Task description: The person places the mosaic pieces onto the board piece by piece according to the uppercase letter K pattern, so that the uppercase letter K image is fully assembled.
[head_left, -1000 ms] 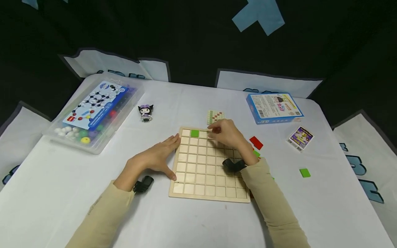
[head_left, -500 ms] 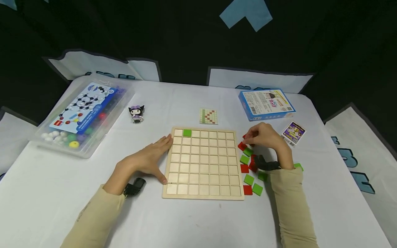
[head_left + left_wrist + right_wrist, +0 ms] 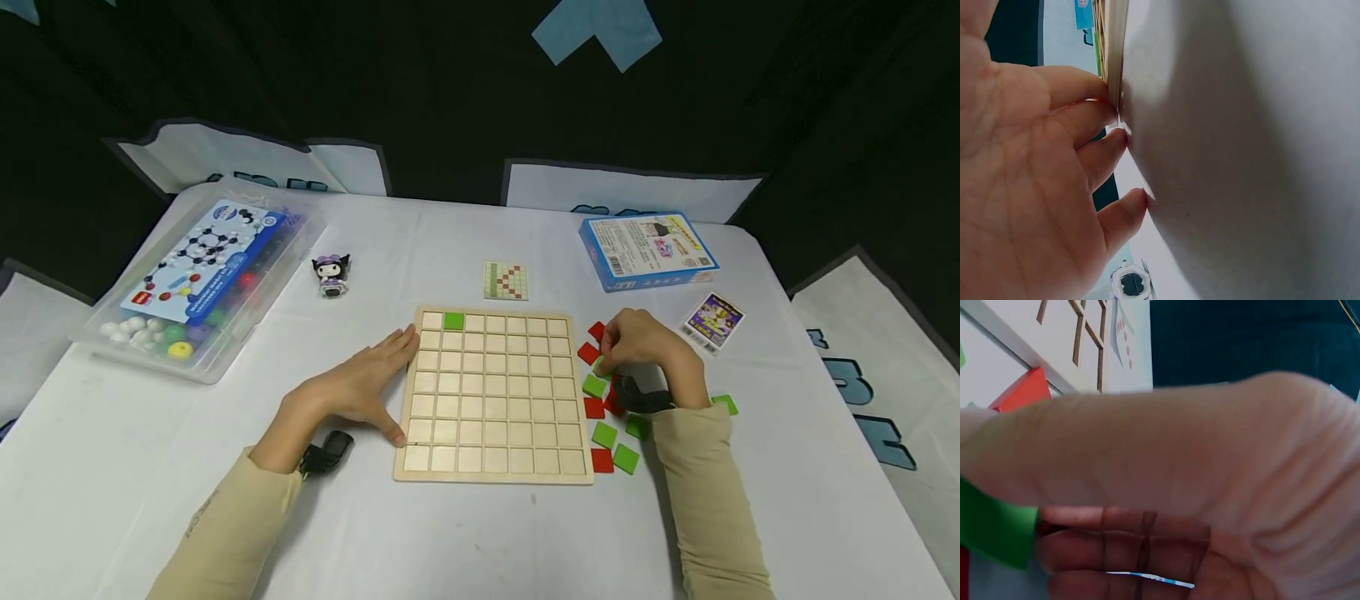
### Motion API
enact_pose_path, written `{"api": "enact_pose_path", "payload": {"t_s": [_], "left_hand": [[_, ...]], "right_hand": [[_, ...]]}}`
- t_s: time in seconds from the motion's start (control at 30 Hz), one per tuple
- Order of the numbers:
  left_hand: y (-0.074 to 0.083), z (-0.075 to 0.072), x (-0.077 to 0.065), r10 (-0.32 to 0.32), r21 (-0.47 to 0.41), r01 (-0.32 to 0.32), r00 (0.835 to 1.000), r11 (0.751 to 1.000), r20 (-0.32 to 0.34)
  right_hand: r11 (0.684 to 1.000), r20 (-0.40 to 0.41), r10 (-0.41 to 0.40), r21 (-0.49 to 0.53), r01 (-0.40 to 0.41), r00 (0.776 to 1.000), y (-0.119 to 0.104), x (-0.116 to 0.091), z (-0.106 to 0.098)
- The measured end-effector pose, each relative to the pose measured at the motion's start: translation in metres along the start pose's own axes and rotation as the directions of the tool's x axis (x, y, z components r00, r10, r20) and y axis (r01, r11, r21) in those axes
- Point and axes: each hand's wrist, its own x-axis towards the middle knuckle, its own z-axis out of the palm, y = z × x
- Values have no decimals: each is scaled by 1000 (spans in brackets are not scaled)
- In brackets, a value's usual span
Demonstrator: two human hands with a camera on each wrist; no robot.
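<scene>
One left hand (image 3: 363, 383) lies spread, thumb and fingers apart, against the left edge of the gridded board (image 3: 496, 408); light, even pressure there should stop the board sliding. In the board's far row, second cell from the left, sits a green tile (image 3: 453, 321), seemingly flush. Beyond the board's far edge lies a patterned card (image 3: 506, 282) — probably worth a glance before choosing a colour. Right of the board, red and green tiles are scattered on the counter (image 3: 495, 542). There the right hand (image 3: 643, 343) has curled fingers, its fingertips at another green tile (image 3: 599, 365); whether they grip it, I cannot tell. A pinch by opposite edges would suit best — without nudging the neighbouring red tile (image 3: 588, 353).
</scene>
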Motion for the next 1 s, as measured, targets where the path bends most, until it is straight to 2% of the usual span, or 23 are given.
{"api": "enact_pose_path", "payload": {"t_s": [0.23, 0.33, 0.47, 0.6, 0.67, 0.73, 0.87, 0.9, 1.0], "left_hand": [[-2, -1, -1, 8, -3, -8, 1000, 1000, -6], [-2, -2, -1, 4, -6, -4, 1000, 1000, -4], [-1, -2, -2, 4, -13, -4, 1000, 1000, -4], [0, -2, -3, 14, -18, -14, 1000, 1000, -10], [0, -2, -4, 15, -20, -15, 1000, 1000, -13], [-1, -2, -4, 15, -18, -16, 1000, 1000, -13], [-1, -1, -4, 15, -16, -16, 1000, 1000, -11], [-1, -1, -4, 13, -15, -13, 1000, 1000, -7], [0, -1, -2, 11, -9, -11, 1000, 1000, -5]], "right_hand": [[998, -6, -46, 35, 46, 999, 0, 2, -1], [996, -37, -62, 65, 64, 997, 1, 3, -1], [990, -157, -63, 114, 81, 986, -2, 3, -1], [982, -318, -57, 153, 111, 946, -8, 6, 2], [966, -369, -65, 211, 151, 927, -12, 9, 5], [934, -390, -80, 293, 206, 917, -19, 13, 8], [853, -363, -102, 448, 269, 926, -35, 23, 15], [846, -355, -107, 459, 273, 929, -40, 26, 17], [854, -345, -126, 440, 278, 930, -56, 35, 23]]}}
